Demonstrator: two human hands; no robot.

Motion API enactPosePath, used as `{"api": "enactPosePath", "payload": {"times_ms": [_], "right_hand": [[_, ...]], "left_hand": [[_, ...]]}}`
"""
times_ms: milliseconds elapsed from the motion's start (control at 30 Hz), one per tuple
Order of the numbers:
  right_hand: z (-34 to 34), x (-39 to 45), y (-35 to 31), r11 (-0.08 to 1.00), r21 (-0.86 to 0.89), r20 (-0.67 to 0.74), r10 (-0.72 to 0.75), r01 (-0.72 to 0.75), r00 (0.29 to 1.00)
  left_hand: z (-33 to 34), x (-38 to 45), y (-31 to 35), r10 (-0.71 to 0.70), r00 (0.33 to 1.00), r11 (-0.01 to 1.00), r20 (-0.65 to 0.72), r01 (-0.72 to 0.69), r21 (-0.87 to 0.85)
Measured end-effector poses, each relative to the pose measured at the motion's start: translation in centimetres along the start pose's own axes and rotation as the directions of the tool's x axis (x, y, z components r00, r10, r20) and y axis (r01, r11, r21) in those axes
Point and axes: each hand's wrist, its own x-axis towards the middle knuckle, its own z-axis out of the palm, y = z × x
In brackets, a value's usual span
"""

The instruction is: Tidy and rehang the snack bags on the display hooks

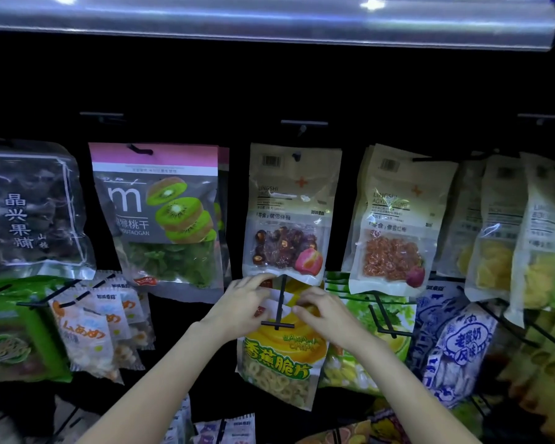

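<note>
A: Left hand [242, 307] at the top left of the banana chip bag [281, 363], fingers curled onto the bag's upper edge, pinching it just left of the black hook [278, 310].

B: And the right hand [322, 310]?

A: Same edge, right of the hook, fingertips bent onto the bag top. The bag hangs upright between both hands, long axis vertical, print facing out, below the dried plum bag [289, 216].
</note>
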Motion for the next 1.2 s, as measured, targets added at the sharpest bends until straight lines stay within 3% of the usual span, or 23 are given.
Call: {"api": "enactPosePath", "payload": {"times_ms": [333, 467, 567, 700, 833, 900, 1000, 1100, 1200], "right_hand": [[-0.1, -0.3, 0.2, 1.000, 0.015, -0.017, -0.012, 0.012, 1.000], [-0.2, -1.0, 0.1, 0.985, 0.161, -0.126, 0.079, -0.058, 0.989], [-0.3, -1.8, 0.6, 0.931, 0.335, -0.194, 0.216, -0.142, 0.957], [-0.3, -2.8, 1.3, 0.862, 0.458, -0.111, 0.299, -0.218, 0.948], [-0.4, -3.0, 1.5, 0.833, 0.495, -0.058, 0.315, -0.247, 0.947], [-0.3, -3.1, 1.6, 0.817, 0.521, -0.066, 0.327, -0.247, 0.943], [-0.2, -3.5, 1.3, 0.802, 0.555, -0.065, 0.309, -0.223, 0.949], [-0.1, -4.1, 0.7, 0.788, 0.579, -0.015, 0.265, -0.207, 0.964], [-0.3, -4.4, 0.7, 0.687, 0.689, 0.048, 0.275, -0.231, 0.960]], "left_hand": [[0.3, -1.7, -0.2, 0.037, 0.999, 0.997, 0.016, -0.036, -0.065], [-0.9, -2.1, -0.1, 0.025, 0.999, 0.989, -0.023, -0.029, -0.144], [-0.8, -3.3, 0.3, -0.073, 0.984, 0.966, -0.160, 0.030, -0.256], [2.2, -6.2, 2.5, -0.284, 0.866, 0.943, -0.411, 0.174, -0.285], [3.5, -8.1, 5.2, -0.222, 0.813, 0.974, -0.539, 0.160, -0.160], [4.0, -8.8, 6.1, -0.109, 0.844, 0.994, -0.525, 0.076, -0.084], [4.7, -8.9, 7.2, 0.087, 0.925, 0.996, -0.370, -0.088, 0.016], [4.3, -7.3, 8.7, 0.097, 0.965, 0.994, -0.244, -0.083, 0.068], [3.7, -4.9, 10.4, 0.020, 0.984, 0.987, -0.179, 0.010, 0.161]]}}
